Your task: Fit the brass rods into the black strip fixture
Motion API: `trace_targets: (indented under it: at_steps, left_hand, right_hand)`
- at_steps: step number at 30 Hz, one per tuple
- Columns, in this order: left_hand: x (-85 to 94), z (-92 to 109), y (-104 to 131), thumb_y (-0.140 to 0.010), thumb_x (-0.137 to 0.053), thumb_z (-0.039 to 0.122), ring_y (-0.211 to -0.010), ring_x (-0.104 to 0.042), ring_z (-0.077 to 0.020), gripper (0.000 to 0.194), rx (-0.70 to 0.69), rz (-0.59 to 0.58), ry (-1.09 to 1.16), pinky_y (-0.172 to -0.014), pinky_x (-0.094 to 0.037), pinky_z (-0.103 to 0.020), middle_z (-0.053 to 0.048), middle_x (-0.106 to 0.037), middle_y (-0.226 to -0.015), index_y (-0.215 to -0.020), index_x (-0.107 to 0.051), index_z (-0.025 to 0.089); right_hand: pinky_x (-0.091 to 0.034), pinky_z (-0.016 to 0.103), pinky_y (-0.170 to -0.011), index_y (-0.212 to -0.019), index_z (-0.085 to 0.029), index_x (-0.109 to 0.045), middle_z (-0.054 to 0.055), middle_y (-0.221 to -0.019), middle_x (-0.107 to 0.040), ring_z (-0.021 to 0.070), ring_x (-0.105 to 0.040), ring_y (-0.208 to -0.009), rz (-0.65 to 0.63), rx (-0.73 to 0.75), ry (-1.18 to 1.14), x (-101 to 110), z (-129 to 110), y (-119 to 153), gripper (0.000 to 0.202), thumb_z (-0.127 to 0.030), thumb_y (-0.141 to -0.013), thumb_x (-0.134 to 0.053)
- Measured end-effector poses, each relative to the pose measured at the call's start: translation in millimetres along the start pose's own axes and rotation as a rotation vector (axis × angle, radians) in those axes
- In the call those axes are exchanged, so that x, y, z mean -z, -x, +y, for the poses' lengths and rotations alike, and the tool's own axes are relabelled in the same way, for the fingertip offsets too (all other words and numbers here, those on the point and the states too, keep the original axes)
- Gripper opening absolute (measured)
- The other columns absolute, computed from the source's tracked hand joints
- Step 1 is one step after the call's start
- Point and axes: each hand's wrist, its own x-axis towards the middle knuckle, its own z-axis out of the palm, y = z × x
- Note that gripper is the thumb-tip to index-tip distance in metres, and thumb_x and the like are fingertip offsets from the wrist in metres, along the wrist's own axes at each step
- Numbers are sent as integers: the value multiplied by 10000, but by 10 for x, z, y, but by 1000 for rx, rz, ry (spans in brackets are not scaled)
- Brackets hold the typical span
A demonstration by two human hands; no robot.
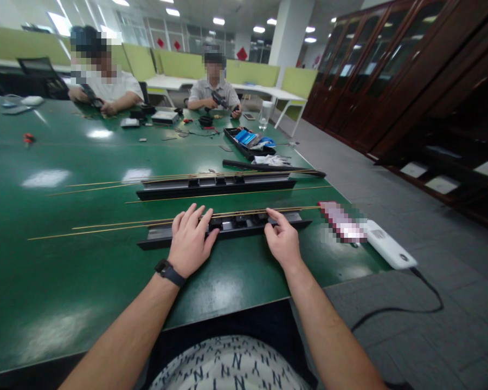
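Note:
A long black channel-shaped rail (228,234) lies across the green table in front of me, with dark block-like parts inside it. Thin brass-coloured rods (117,223) run lengthwise along its top and stick out past both ends. My left hand (192,238) rests over the rail's left half, fingers spread across the rods and thumb near the front wall. Toward the right end, my right hand (282,238) touches the rail, index finger stretched to the rods and thumb apart at the front wall. Both palms face down.
A second rail (215,188) with rods lies behind, a single rod (228,194) between them. Farther back are a black tube (272,167), white gloves (271,160) and a black tray (250,143). A phone (341,221) and white power bank (390,245) sit right. Two people work opposite.

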Motion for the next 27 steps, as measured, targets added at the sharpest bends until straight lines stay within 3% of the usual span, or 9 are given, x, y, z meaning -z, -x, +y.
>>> trace_targets:
  at_steps: [3,5,11,17,23,27]
  left_hand:
    - [1,-2,-1,-1036,-498,414,-1534,-416,-358,517,-2,-1,-7,-1249,-289,-565,-180,-596,-1518,-1495,-567,187]
    - [1,-5,-1,-1039,-496,416,-1535,-416,-357,514,-4,-2,-9,-1248,-290,-562,-177,-595,-1519,-1496,-566,191]
    - [-5,-6,1,-1032,-506,412,-1539,-410,-359,520,0,-3,0,-1253,-278,-570,-176,-590,-1526,-1502,-562,197]
    - [-5,-2,-2,-1023,-513,412,-1535,-415,-364,527,4,0,7,-1246,-287,-579,-178,-594,-1521,-1506,-560,206]
    - [-3,-5,-5,-1025,-509,410,-1531,-422,-360,521,-2,2,10,-1246,-298,-574,-179,-597,-1514,-1498,-564,200]
    - [-10,-12,-2,-1030,-506,411,-1536,-413,-358,519,-6,0,8,-1252,-287,-567,-184,-592,-1520,-1493,-569,186]
  right_hand:
    - [-465,261,-523,-1359,-202,-697,114,-1174,-792,81,-483,-452,26,1,-49,-21,35,-8,496,-307,-882,-610]
    - [-471,257,-523,-1350,-202,-691,133,-1280,-761,76,-497,-462,49,-4,-66,-30,58,-14,484,-309,-885,-610]
    - [-485,275,-538,-1311,-204,-718,103,-1196,-789,90,-520,-467,34,-16,-39,-10,42,-10,457,-308,-879,-610]
    - [-483,280,-556,-1318,-190,-728,51,-883,-794,108,-495,-452,1,3,-15,-6,11,-3,478,-313,-874,-605]
    - [-471,260,-529,-1339,-193,-705,132,-1244,-774,82,-501,-468,36,2,-62,-26,43,-10,487,-308,-875,-613]
    - [-479,267,-537,-1318,-198,-716,123,-1243,-775,86,-516,-469,49,-12,-57,-27,60,-16,463,-305,-879,-613]
